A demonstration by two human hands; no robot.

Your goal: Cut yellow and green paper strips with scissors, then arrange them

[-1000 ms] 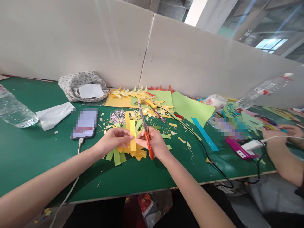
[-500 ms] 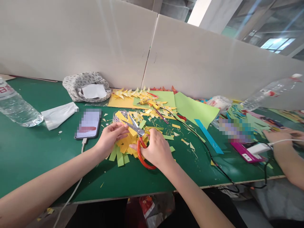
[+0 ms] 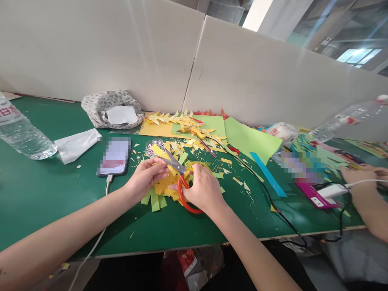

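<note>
"What do the hands hold?"
"The right hand (image 3: 203, 186) grips scissors (image 3: 181, 169) by their red and yellow handles, the blades parted. The left hand (image 3: 148, 176) pinches a yellow paper strip (image 3: 159, 151) beside the blades; I cannot tell whether they touch it."
"Where is this?"
"Above a pile of yellow and green paper pieces (image 3: 162, 189) on a green table (image 3: 60, 186)."
"Anything nearby?"
"A phone (image 3: 115, 157) left, a yellow glue gun (image 3: 196, 131) behind, a blue strip (image 3: 268, 174) right."
</note>
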